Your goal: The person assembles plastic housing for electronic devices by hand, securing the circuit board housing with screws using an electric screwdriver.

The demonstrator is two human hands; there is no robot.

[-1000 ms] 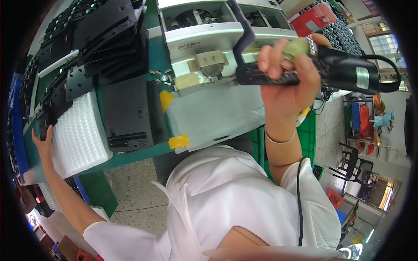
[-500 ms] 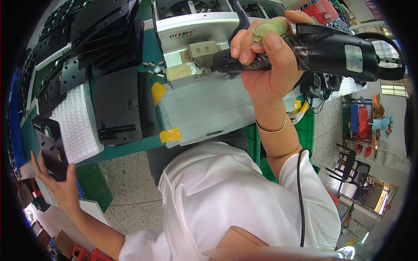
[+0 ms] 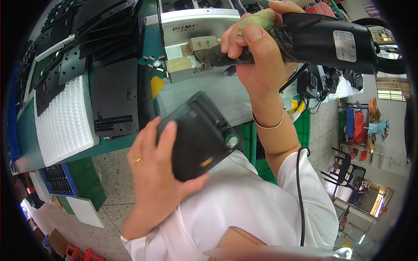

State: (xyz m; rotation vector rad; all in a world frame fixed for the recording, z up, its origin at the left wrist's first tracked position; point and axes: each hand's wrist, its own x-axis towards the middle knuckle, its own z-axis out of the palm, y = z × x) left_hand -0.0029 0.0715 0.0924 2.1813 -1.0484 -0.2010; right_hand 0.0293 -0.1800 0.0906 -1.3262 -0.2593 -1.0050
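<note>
My right hand (image 3: pixel 263 61) is wrapped round a black electric screwdriver (image 3: pixel 320 41), with pale green padding (image 3: pixel 261 21) by the fingers. The tool lies nearly level, its nose beside the small metal block (image 3: pixel 203 45) on the front of a white screw feeder (image 3: pixel 217 21). Whether its bit touches the block is hidden. My left hand (image 3: pixel 152 176) grips a black plastic housing (image 3: pixel 191 139) by its left and lower edges. A round silvery part shows at the housing's right corner. Tilted, the housing hangs over the bench's near edge, in front of my body.
A grey work mat (image 3: pixel 174 98) with yellow tape lies before the feeder. Black panels (image 3: pixel 115 95) are stacked to the left, beside a white bubbled foam sheet (image 3: pixel 65 124). Small metal parts (image 3: pixel 156 63) are scattered nearby. Green crates (image 3: pixel 89 185) stand below the bench.
My left hand has come from the far left to the middle, carrying the black housing off the foam sheet area. The right hand and screwdriver have shifted slightly left.
</note>
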